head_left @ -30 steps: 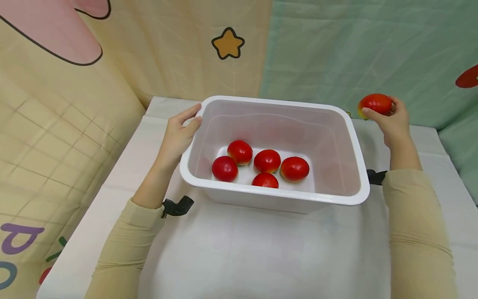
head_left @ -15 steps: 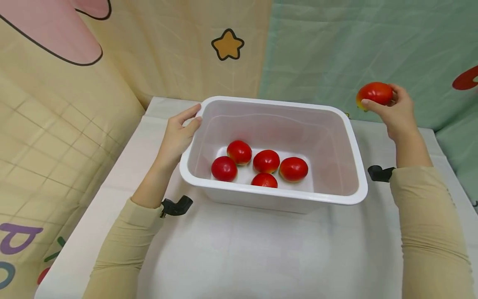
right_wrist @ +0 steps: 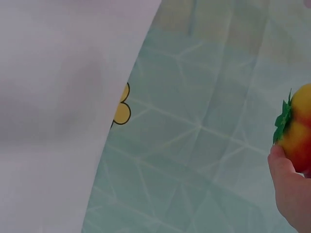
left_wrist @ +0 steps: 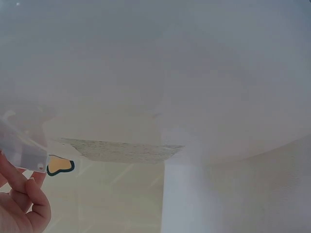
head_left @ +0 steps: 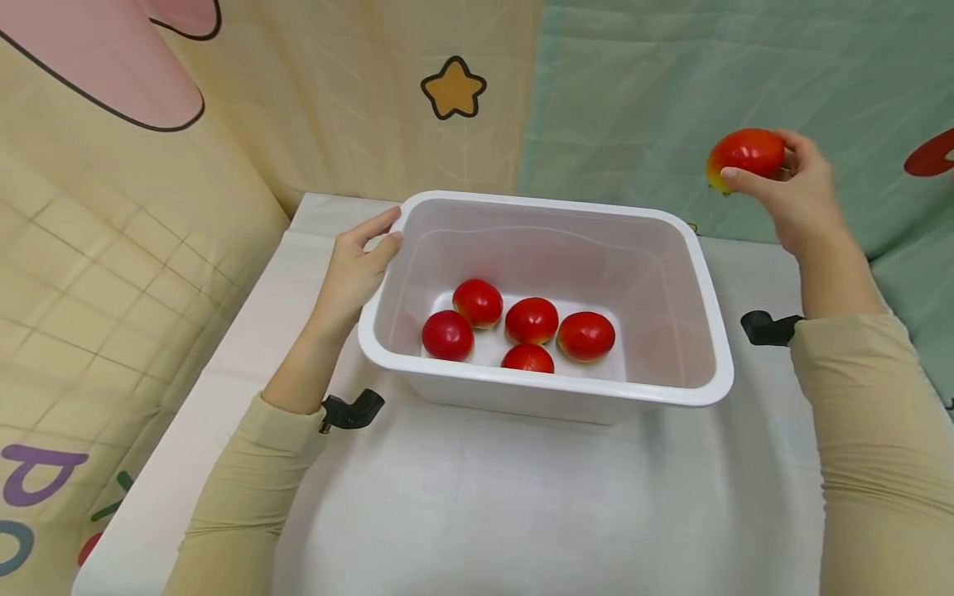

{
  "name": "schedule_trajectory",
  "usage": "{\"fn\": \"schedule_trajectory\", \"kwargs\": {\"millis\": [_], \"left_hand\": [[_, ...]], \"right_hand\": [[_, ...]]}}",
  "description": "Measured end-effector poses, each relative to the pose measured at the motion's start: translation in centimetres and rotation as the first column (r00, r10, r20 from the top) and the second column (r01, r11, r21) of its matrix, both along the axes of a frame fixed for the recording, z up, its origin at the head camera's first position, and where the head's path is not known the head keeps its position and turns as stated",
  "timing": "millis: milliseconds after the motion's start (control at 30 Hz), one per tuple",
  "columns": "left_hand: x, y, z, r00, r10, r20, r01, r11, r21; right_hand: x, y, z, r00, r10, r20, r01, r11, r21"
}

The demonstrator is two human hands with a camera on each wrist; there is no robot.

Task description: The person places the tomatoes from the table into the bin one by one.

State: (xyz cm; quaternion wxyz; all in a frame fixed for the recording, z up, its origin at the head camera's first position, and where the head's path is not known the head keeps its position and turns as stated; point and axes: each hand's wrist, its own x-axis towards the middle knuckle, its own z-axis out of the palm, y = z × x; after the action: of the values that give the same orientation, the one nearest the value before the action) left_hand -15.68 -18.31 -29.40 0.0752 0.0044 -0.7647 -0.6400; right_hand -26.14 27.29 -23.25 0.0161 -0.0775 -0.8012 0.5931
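In the head view my left hand (head_left: 356,269) grips the left rim of a white plastic bin (head_left: 547,396), thumb and fingers about the edge. Part of that hand also shows at the lower left of the left wrist view. Several red tomatoes (head_left: 532,320) lie on the bin's floor, toward its left and middle. Beyond the bin's right end, my right hand (head_left: 801,186) holds another tomato (head_left: 748,152) up in the air, thumb on the near side. In the right wrist view this tomato (right_wrist: 299,128) shows a green leafy top and yellow-red skin, partly cut off by the frame.
The bin stands on a white-covered table (head_left: 507,497). Behind it hangs a printed curtain (head_left: 633,108), with another cloth (head_left: 112,248) along the left side. Black mounts (head_left: 354,410) sit at both wrists.
My right hand has risen with the tomato and shifted slightly right, higher above the table's far edge. The left hand stays on the rim, and the tomatoes in the bin lie as before.
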Motion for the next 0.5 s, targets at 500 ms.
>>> {"fn": "schedule_trajectory", "kwargs": {"millis": [500], "left_hand": [[-0.1,0.1,0.0,1.0,-0.003,-0.011,0.003,1.0,-0.008]], "right_hand": [[0.7,-2.0,2.6,0.992,0.053,-0.111,-0.078,0.969,-0.233]]}}
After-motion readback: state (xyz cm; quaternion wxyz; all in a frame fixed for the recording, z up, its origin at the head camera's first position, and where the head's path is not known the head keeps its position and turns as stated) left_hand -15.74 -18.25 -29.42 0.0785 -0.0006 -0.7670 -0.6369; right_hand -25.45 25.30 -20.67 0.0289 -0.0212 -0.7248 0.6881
